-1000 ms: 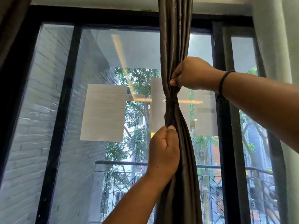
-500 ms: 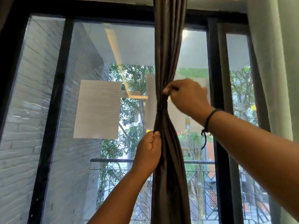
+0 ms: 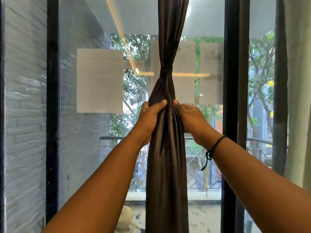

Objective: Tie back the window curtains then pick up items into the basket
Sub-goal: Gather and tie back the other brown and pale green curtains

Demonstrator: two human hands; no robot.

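Note:
A dark brown curtain [image 3: 166,165] hangs gathered in one bunch down the middle of the window. A tie [image 3: 166,70] of the same dark cloth cinches it tight at about mid-height. Below the tie, my left hand [image 3: 151,118] grips the bunch from the left side. My right hand [image 3: 190,118] pinches the folds from the right at the same height, a black cord on its wrist. No basket is in view.
Black window frame bars [image 3: 230,115] stand right and left of the curtain. Paper sheets [image 3: 100,80] are stuck to the glass. A pale curtain [image 3: 297,98] hangs at the far right edge. Outside are a brick wall, a railing and trees.
My right hand came down from the tie to the folds below it, level with my left hand. The view tilted downward and moved closer.

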